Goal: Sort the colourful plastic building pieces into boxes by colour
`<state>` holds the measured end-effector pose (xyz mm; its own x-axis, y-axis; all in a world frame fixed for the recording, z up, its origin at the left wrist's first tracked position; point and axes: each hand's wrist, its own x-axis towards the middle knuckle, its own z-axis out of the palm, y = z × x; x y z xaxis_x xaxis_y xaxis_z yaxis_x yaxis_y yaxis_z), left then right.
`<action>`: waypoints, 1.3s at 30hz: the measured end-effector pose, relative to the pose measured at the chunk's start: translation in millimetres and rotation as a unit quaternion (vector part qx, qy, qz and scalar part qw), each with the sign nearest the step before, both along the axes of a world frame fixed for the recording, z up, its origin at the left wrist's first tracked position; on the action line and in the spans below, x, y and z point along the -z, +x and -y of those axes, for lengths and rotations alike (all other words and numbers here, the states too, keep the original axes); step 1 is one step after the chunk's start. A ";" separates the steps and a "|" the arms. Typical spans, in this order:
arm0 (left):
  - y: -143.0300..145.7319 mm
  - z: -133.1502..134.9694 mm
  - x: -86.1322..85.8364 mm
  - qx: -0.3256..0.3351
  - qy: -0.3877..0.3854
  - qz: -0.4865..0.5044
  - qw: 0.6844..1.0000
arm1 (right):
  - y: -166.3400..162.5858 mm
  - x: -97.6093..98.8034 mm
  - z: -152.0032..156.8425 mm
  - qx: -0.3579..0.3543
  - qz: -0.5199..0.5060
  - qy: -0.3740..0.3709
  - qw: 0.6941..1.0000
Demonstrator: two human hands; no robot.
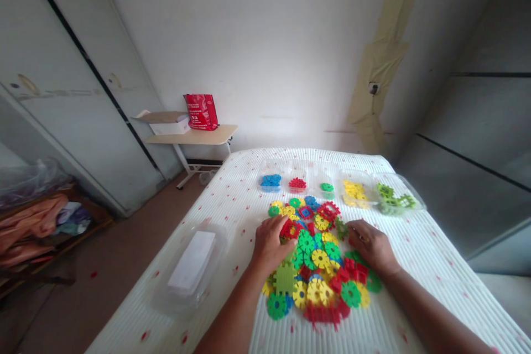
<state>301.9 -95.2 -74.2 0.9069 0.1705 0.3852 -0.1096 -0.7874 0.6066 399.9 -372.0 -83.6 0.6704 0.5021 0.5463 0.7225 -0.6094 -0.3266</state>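
Observation:
A pile of plastic snowflake building pieces in red, yellow, green and blue lies on the bed in front of me. My left hand rests at the pile's left edge, thumb and fingers apart beside red and green pieces. An olive-green building piece is at the fingertips of my right hand, which is closed on it at the pile's right side. Behind the pile, clear containers hold sorted pieces: blue, red, green, yellow and light green.
To the left on the bed lies a clear plastic lid with a white label. A small table by the wall bears a red bag and a white box. Grey cabinets stand on the left.

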 end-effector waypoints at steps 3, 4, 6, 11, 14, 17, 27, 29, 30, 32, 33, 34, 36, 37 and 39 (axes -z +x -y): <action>3.5 -0.7 8.3 -0.019 -0.024 0.016 0.999 | -1.1 -1.8 -4.3 -0.007 -0.016 -0.007 1.000; 4.2 -1.5 10.0 -0.023 -0.032 0.020 0.999 | -1.7 -2.3 -4.7 -0.006 -0.019 -0.006 1.000; 4.5 -3.7 11.6 -0.028 -0.043 0.023 0.998 | -2.6 -2.9 -4.6 -0.003 -0.021 -0.004 1.000; 2.6 -7.7 9.2 -0.034 -0.021 0.026 0.999 | -2.7 -2.2 -4.6 0.004 -0.014 -0.014 1.000; 2.9 -8.0 7.9 -0.031 0.005 0.032 0.999 | -1.4 -0.2 -5.1 0.002 -0.010 -0.013 1.000; 4.7 -7.6 9.1 -0.027 0.015 0.035 0.999 | 0.0 1.6 -4.9 -0.001 -0.008 -0.015 1.000; 1.9 -22.7 11.6 -0.133 -0.165 0.084 0.974 | 1.2 2.2 -4.1 0.008 -0.016 -0.020 1.000; 2.4 -27.0 10.8 -0.139 -0.142 0.113 0.973 | 1.2 2.2 -4.2 0.007 -0.016 -0.014 1.000; 3.2 -28.1 10.7 -0.136 -0.126 0.118 0.976 | 1.2 2.1 -4.2 0.007 -0.017 -0.011 1.000; 5.0 -27.6 11.4 -0.119 -0.094 0.110 0.982 | 1.1 2.0 -4.3 0.008 -0.018 -0.008 1.000; 5.8 -26.1 11.8 -0.111 -0.080 0.104 0.985 | 1.0 2.0 -4.3 0.009 -0.019 -0.008 1.000; 6.5 -23.9 12.1 -0.106 -0.066 0.097 0.987 | 1.0 1.9 -4.4 0.009 -0.021 -0.008 1.000; 6.8 -18.3 11.9 -0.097 -0.038 0.082 0.991 | 1.0 2.0 -4.4 0.008 -0.023 -0.011 1.000; 6.6 -15.6 11.3 -0.090 -0.025 0.073 0.993 | 1.2 2.1 -4.4 0.007 -0.023 -0.013 1.000; 5.6 -10.9 9.7 -0.071 -0.009 0.055 0.996 | 1.6 2.4 -4.4 0.008 -0.022 -0.016 1.000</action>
<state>307.5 -84.2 -83.9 0.8256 0.3013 0.4772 -0.0648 -0.7894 0.6105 401.5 -367.6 -86.0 0.7017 0.5071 0.5005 0.6976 -0.6320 -0.3377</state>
